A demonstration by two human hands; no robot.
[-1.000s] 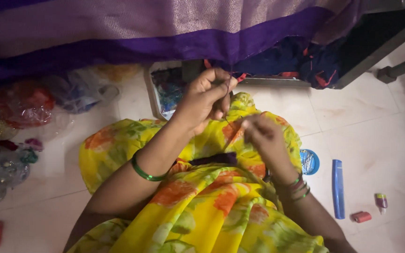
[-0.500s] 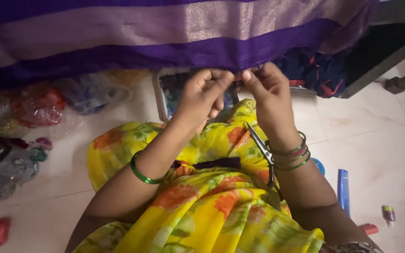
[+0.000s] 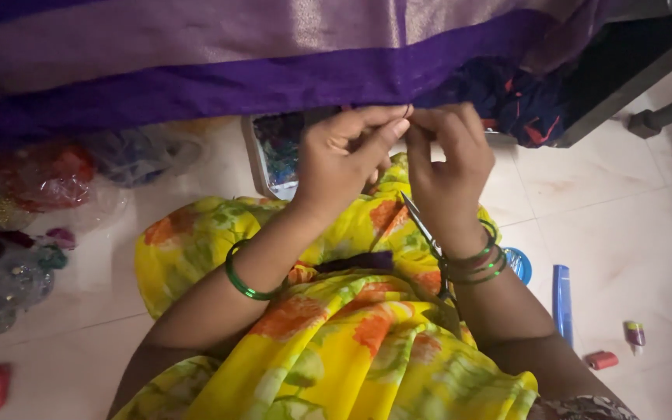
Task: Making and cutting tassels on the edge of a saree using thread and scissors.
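Centrally, left hand (image 3: pixel 348 155) and right hand (image 3: pixel 449 167) fingertips pinched together at the purple fabric edge (image 3: pixel 297 82), small scissors (image 3: pixel 425 233) beneath the right wrist, yellow floral cloth (image 3: pixel 336 334) over the lap, blue tube (image 3: pixel 562 303) on the floor (image 3: pixel 631 225).

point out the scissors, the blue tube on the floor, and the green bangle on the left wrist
scissors (image 3: pixel 421 225), head view, on the blades beneath the right wrist
blue tube (image 3: pixel 561 299), head view, mid-length
green bangle (image 3: pixel 236 276), head view, on its outer curve at the left forearm
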